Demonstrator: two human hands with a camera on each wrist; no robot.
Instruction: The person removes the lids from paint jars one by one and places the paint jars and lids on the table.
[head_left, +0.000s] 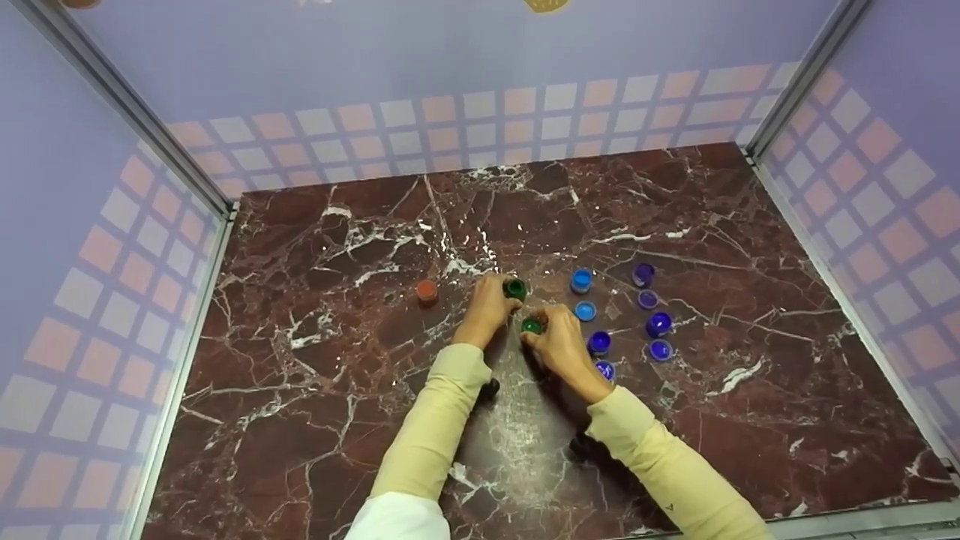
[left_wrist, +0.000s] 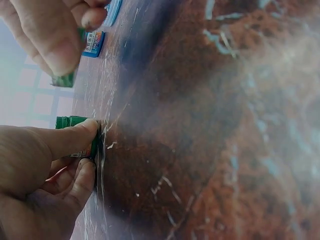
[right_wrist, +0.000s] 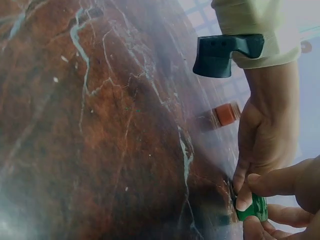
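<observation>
Both hands work at the middle of the marbled surface (head_left: 315, 420). The left hand (head_left: 489, 306) has thumb and fingers curled round a green pot (head_left: 514, 288), holding it down on the surface; the left wrist view confirms the pinch on its side wall. The right hand (head_left: 559, 343) pinches a green cap (head_left: 532, 325) between thumb and fingertips, just near and right of the pot. Judged from their size, both pieces are light, rigid plastic, smooth enough to slip, best taken by the rim or side wall with a fingertip pinch. An orange pot (head_left: 427, 291) stands apart to the left; blue and purple pots and caps (head_left: 658, 324) lie in a cluster to the right.
</observation>
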